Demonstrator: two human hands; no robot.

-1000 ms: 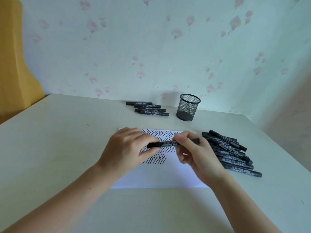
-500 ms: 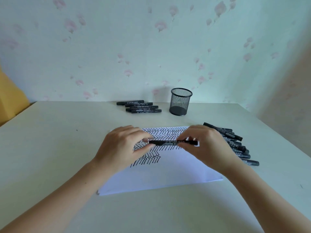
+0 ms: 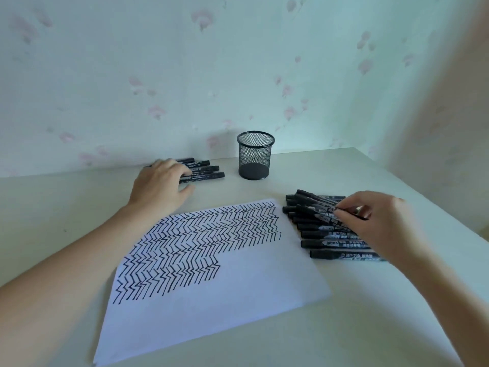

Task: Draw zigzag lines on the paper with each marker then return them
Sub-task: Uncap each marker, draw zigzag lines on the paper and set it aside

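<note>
A white paper (image 3: 225, 308) lies in the middle of the table, its upper half covered in black zigzag lines (image 3: 201, 245). At the back left lies a small row of black markers (image 3: 209, 169). My left hand (image 3: 158, 186) reaches over the row's left end, fingers curled over the nearest marker (image 3: 206, 176). On the right sits a pile of several black markers (image 3: 317, 234). My right hand (image 3: 375, 221) is on that pile, its fingertips pinching one marker (image 3: 315, 201) near the top.
An empty black mesh pen cup (image 3: 255, 154) stands at the back between the two marker groups. The pale table (image 3: 344, 327) meets a flowered wall behind and a second wall on the right. The table's right edge runs close behind the pile.
Both hands held one marker over the paper before. Now they have parted: the left hand went to the back-left row with the marker, the right hand went to the pile. The paper lies uncovered.
</note>
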